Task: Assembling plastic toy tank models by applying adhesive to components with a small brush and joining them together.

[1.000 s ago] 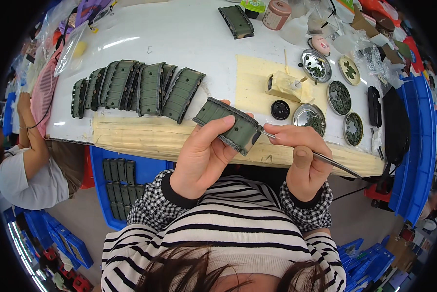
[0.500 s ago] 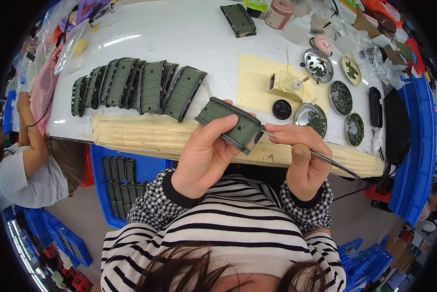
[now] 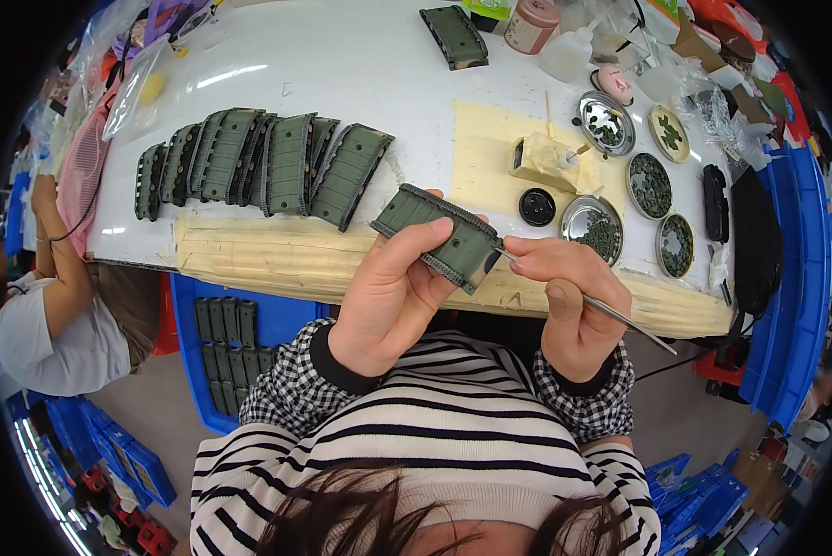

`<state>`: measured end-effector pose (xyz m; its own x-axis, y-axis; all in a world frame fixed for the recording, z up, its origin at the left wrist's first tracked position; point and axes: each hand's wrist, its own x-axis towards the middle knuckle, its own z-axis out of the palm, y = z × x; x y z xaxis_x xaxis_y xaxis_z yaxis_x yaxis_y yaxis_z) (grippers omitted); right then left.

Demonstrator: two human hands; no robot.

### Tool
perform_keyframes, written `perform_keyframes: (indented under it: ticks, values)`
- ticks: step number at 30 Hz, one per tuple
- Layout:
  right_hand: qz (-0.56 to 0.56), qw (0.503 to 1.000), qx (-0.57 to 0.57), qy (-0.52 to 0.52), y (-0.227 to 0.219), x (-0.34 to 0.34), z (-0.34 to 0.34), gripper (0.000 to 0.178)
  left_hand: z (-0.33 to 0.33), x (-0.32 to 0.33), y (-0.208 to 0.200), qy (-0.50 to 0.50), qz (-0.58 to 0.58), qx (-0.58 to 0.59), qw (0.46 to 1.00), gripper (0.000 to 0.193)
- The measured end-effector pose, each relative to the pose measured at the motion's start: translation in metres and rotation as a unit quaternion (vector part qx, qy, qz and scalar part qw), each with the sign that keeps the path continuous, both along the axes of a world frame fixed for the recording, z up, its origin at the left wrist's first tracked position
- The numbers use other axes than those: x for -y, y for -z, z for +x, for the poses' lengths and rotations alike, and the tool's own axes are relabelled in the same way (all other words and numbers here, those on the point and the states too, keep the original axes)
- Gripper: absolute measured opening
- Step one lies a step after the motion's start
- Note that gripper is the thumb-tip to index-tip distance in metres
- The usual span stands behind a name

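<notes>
A: Held what in the left hand [image 3: 379, 306], and where?

B: Held a green shell [image 3: 472, 247] there, gripped between thumb and fingers, over the near edge of the worktop [image 3: 342, 65], tilted down toward the right.

A: And did what with the right hand [image 3: 578, 310]?

B: Gripped a thin metal tool [image 3: 624, 320] in closed fingers, with its tip at the right end of the shell. Could not tell if touching or only just beside.

A: Came how far with the work?

B: Seemed to be in the middle of this one shell, probably with some fine work at its end left to do. Saw also a row of similar shells [image 3: 286, 167] at the left of the worktop, and a lone shell [image 3: 455, 39] at the far side. Could not tell finished ones from waiting ones.

A: Noticed anything more?

B: Saw dark pieces [image 3: 235, 361] in a blue tray [image 3: 295, 320] below the worktop, perhaps waiting, perhaps done. Found small green bits [image 3: 597, 233] in a round dish [image 3: 575, 217] beyond the right hand, so not all used.
</notes>
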<state>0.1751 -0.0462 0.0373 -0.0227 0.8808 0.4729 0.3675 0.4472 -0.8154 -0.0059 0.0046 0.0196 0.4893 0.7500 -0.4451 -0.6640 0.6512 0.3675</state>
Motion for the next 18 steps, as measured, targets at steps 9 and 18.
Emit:
perform_keyframes:
  ticks: [9,18]
  values:
    - [0.027,0.999,0.006,-0.023,0.0029,0.0005,0.0008,0.015,-0.0024,-0.0022,-0.0006,0.023,0.01,0.004,1.0,0.034]
    - [0.036,0.998,0.029,-0.039,-0.0067,0.0022,0.0035,0.026,-0.0026,-0.0029,-0.0022,0.04,0.001,0.017,0.999,0.035]
